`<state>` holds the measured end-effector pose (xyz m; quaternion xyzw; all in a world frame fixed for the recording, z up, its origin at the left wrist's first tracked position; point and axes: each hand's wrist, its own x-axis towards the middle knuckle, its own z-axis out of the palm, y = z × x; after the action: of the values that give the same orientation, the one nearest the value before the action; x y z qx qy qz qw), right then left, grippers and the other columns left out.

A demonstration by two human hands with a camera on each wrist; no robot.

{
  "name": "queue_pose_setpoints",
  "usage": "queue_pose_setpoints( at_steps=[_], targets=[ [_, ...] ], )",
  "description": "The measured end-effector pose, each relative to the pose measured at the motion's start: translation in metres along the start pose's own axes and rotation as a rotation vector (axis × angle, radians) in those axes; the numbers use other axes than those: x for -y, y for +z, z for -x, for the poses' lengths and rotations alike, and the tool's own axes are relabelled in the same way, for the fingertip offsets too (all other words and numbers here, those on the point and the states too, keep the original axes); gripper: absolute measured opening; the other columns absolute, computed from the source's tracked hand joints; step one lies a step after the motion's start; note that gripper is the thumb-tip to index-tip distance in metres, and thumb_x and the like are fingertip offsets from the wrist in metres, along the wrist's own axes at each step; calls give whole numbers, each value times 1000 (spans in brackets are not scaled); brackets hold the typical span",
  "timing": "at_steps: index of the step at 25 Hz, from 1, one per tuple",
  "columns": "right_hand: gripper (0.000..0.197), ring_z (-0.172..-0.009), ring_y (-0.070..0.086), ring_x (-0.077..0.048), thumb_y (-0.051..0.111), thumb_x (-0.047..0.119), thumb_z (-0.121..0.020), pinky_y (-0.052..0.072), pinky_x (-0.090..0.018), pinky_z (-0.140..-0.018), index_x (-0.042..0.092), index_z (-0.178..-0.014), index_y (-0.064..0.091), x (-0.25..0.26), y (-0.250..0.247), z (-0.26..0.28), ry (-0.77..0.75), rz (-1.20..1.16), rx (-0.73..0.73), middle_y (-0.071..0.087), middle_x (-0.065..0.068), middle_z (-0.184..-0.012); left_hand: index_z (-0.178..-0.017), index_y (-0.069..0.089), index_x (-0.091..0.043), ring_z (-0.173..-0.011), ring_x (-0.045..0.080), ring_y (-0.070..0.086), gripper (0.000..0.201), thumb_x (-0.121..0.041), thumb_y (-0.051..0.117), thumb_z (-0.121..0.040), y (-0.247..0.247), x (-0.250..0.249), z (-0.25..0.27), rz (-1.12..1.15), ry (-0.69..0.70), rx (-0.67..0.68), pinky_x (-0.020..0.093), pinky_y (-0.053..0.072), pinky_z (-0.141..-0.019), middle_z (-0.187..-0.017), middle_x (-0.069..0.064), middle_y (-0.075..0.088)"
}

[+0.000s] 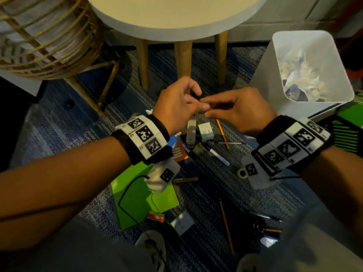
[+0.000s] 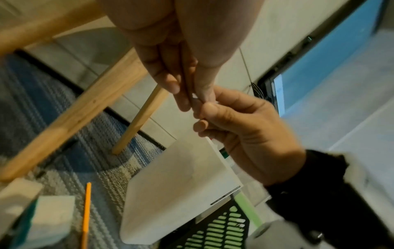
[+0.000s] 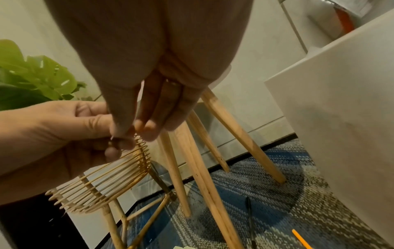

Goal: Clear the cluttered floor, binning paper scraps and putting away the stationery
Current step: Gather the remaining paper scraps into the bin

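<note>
My left hand (image 1: 197,102) and right hand (image 1: 208,112) meet fingertip to fingertip above the rug, under the table's edge. Between them both pinch a small dark item (image 1: 197,94); what it is cannot be told. In the left wrist view a thin brown stick (image 2: 187,80) runs along the left hand's fingers (image 2: 177,87), and the right hand's thumb (image 2: 210,109) presses at its end. The white bin (image 1: 341,91) at the right holds crumpled paper scraps (image 1: 300,75). Below the hands lie a stapler (image 1: 191,134), a small white-teal box (image 1: 205,131), an orange pencil (image 1: 222,133) and a marker pen (image 1: 217,155).
A round white table (image 1: 176,20) on wooden legs stands just ahead, with a rattan stand (image 1: 49,40) to its left. A green notebook (image 1: 141,197), another pencil (image 1: 226,226) and dark clips (image 1: 261,222) lie near my knees. A green-black mesh tray (image 1: 345,134) sits by the bin.
</note>
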<state>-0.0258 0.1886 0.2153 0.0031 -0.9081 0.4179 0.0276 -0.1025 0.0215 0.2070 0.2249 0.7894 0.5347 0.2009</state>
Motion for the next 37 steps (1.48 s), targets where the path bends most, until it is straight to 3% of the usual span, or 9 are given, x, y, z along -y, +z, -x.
queue_pose_setpoints(
  at_steps=[7,14,17,20,24,27,30,32,37],
  targets=[
    [9,-64,64,-2,74,23,-82,53,-20,-67,18,-88,75,-9,-35,-12,134,-79,-347,69,16,-67,-127,41,-28,-84,24,70,38,-15,54,-94,16,-16,-20,106,36,99,36,56,-74,-87,9,73],
    [31,-68,68,-6,61,64,-67,58,-28,-73,35,-73,71,-87,-126,1,567,88,-816,73,8,-79,-113,57,-31,-77,13,62,23,-22,54,-92,23,33,-23,-394,6,223,40,52,-79,-88,-9,70],
    [35,-90,67,-19,58,46,-78,53,-32,-90,24,-100,74,-113,-127,13,752,252,-637,73,-4,-97,-108,59,-30,-71,11,58,19,-20,54,-92,18,39,-26,-460,-11,213,36,53,-76,-90,-9,70],
    [32,-88,67,-18,72,40,-76,48,-26,-77,15,-96,75,-115,-122,20,800,314,-584,73,-7,-97,-103,59,-32,-79,14,62,17,-23,54,-91,15,37,-29,-511,1,231,36,53,-78,-93,-9,69],
    [47,-81,64,-21,56,54,-86,45,-30,-72,11,-94,72,-68,-104,15,476,385,-631,71,-10,-92,-102,60,-30,-87,20,62,19,-20,49,-91,20,49,-25,-730,28,308,35,51,-76,-96,-8,68],
    [37,-65,54,-22,48,46,-95,40,-31,-61,16,-83,66,-30,-29,13,171,313,-228,62,-5,-72,-109,58,-23,-88,30,59,19,-21,48,-93,41,83,-11,-1002,-51,509,33,43,-66,-101,6,64],
    [33,-71,55,-25,44,48,-97,46,-32,-67,22,-89,62,-51,54,15,214,492,471,63,-5,-82,-117,56,-15,-96,33,60,25,-21,46,-95,62,127,7,-1191,-69,720,36,47,-74,-110,12,63],
    [30,-87,61,-29,46,39,-97,51,-35,-77,19,-102,67,-88,91,21,289,649,747,66,-8,-100,-124,53,-16,-98,34,61,30,-18,48,-95,69,153,13,-1236,-14,713,39,48,-73,-112,14,62],
    [45,-125,49,-32,48,21,-97,43,-42,-100,18,-142,42,-185,150,48,547,421,659,48,-10,-141,-145,34,-19,-116,34,50,54,-17,50,-94,64,213,0,-1217,-4,672,43,50,-83,-133,13,47]
  ],
)
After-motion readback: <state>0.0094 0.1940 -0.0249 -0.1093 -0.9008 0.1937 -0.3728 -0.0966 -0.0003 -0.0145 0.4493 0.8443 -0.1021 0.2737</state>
